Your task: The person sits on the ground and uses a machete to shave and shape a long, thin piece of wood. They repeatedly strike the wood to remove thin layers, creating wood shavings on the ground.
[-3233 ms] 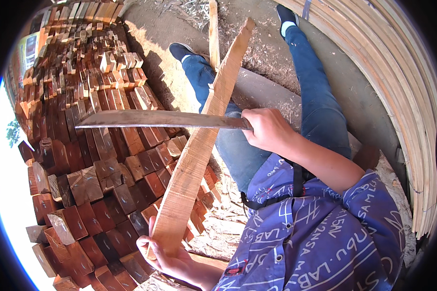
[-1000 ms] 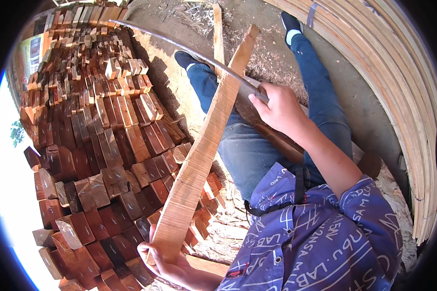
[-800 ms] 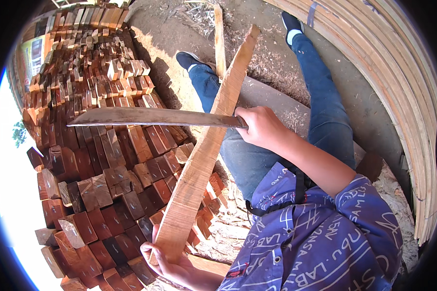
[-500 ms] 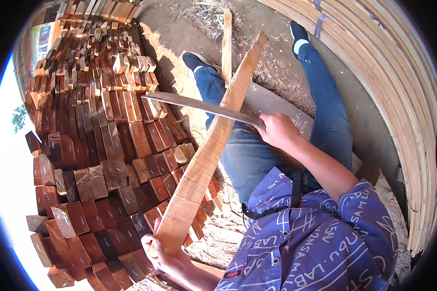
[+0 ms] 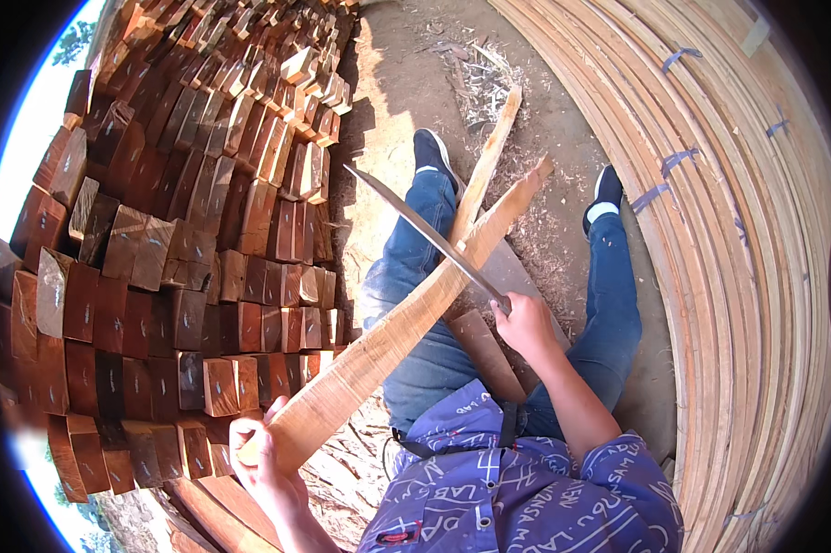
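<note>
A long, flat wooden plank (image 5: pixel 369 359) slants across my legs, its near end low on the left and its rough, narrower far end up to the right. My left hand (image 5: pixel 266 465) is closed around the near end, fingers over the edge. In my right hand (image 5: pixel 529 330) is a machete (image 5: pixel 420 226), the fist closed on its handle, which is mostly hidden. Its long blade points up and left and crosses over the far half of the plank. I cannot tell whether blade and wood touch.
A tall stack of reddish-brown wood blocks (image 5: pixel 148 249) fills the left. Long pale boards (image 5: pixel 710 304), bound with bluish straps, line the right. Another wood strip (image 5: pixel 489 152) lies past the plank. Wood shavings (image 5: pixel 489 78) litter the ground ahead, between and beyond my outstretched legs.
My view has turned, so the stack, plank and legs all appear rotated clockwise. The machete now slopes more steeply in the picture. Both hands keep their hold.
</note>
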Available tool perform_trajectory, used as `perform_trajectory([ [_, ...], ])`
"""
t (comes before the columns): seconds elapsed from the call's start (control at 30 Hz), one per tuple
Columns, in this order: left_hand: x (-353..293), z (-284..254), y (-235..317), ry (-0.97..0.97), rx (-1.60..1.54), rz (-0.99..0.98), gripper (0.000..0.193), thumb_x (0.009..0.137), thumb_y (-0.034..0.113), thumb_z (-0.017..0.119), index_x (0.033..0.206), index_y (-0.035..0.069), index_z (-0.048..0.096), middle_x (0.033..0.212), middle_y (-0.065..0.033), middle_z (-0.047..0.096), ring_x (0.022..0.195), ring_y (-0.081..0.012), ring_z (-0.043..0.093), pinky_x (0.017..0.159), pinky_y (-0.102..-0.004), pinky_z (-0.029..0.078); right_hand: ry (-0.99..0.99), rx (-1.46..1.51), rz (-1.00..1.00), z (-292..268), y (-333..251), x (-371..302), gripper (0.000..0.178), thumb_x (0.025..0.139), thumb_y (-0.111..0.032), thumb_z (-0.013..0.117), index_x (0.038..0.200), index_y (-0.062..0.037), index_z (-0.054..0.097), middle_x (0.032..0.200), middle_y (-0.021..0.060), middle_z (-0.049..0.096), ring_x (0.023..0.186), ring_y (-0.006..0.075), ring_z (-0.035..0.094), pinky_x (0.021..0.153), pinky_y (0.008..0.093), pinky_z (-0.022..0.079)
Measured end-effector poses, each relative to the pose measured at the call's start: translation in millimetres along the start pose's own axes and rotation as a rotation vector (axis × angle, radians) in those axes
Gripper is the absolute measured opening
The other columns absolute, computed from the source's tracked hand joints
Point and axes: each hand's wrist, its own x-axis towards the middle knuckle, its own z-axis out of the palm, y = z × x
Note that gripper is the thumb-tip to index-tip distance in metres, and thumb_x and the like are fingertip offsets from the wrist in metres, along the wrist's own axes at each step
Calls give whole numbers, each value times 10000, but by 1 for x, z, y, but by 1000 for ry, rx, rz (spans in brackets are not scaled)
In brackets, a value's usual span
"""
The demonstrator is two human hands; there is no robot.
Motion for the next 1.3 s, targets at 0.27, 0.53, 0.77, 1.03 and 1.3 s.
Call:
perform_trajectory([
  [0.27,-7,6,14,-81,24,-4,204,924,182,636,1013,66,494,1183,-281,627,1111,-275,620,978,-387,480,53,112,-131,19,11,-9,150,768,-138,687,833,-4,668,682,226,630,685,414,646,604,468,495],
  [0.53,6,-3,-2,-45,-31,12,206,926,177,642,1016,57,501,1150,-260,647,1112,-281,628,982,-391,467,-50,-85,-117,-14,-15,-9,223,801,-192,703,902,6,686,679,228,633,704,416,655,621,480,504],
  [0.77,-4,6,11,-108,-6,23,174,917,146,611,993,33,502,1121,-311,643,1109,-310,631,991,-410,449,65,89,-179,-4,-17,-12,140,794,-144,665,845,-14,674,705,224,635,700,412,653,604,462,497],
  [1.03,10,-1,5,-108,10,60,203,927,173,630,1030,43,513,1143,-290,644,1097,-299,639,975,-400,475,25,-127,-57,-17,-12,3,172,811,-172,677,826,-1,665,694,238,634,688,421,650,615,477,501],
  [1.3,2,13,20,-94,51,44,219,930,215,636,1019,55,515,1145,-279,649,1042,-263,648,952,-377,488,105,23,-98,4,13,6,129,775,-134,661,819,-13,662,688,229,630,688,414,649,619,479,500],
])
